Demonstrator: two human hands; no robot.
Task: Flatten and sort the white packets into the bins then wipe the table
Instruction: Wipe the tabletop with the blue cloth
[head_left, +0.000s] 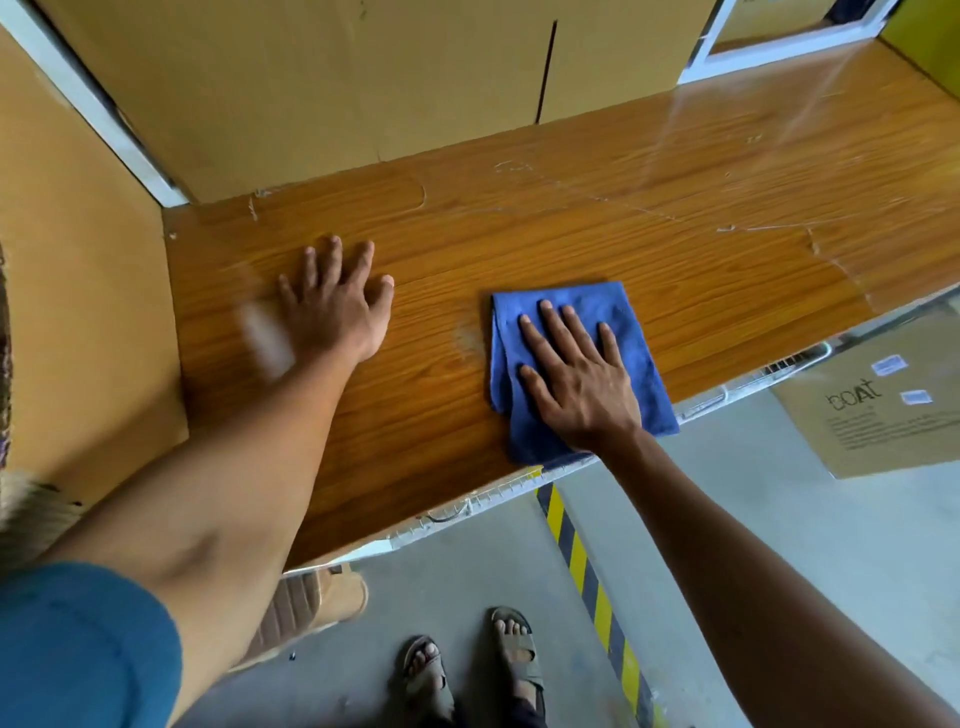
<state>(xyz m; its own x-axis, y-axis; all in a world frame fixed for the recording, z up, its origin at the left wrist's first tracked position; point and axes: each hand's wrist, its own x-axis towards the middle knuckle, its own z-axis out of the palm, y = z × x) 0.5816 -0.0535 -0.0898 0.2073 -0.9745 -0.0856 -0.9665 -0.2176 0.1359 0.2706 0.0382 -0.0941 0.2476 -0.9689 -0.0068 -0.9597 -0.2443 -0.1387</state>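
- On the floor nearest the viewer, two sandalled feet stand beside a yellow-and-black striped line; nothing there belongs to the task.
- Along the near edge of the tabletop, right of its middle, the right hand lies flat with fingers straight and spread, pressing a folded blue cloth onto the wood. By the look of it, the wiping step is under way.
- Further in, toward the left end, the left hand rests open on the bare wood, fingers splayed, holding nothing. A pale blurred patch sits just beside it; I cannot tell what it is.
- Toward the far edge, faint streaks and marks show on the surface, so some wiping probably remains there.
- No white packets are in view on the tabletop, which suggests sorting is finished; brown cardboard boxes stand against the far edge.
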